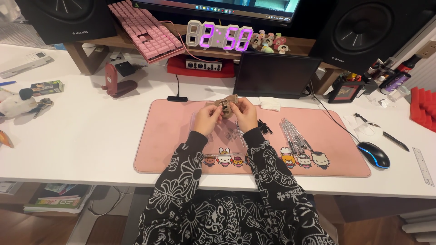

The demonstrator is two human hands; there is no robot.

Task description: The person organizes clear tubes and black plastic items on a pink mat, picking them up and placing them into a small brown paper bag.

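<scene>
Pinching a small tan object (226, 107) between left hand (208, 119) and right hand (246, 114), both clamped on it above the pink mat (172, 136). Could slip and scatter the clear sticks (294, 135) lying just beside.

A small tan-brown object (227, 107), crumpled and irregular in outline with a pale patch at its centre, is held up between the left hand (208, 119) and right hand (245, 114), just above the far half of a pink desk mat (172, 136); its make is unclear.
</scene>
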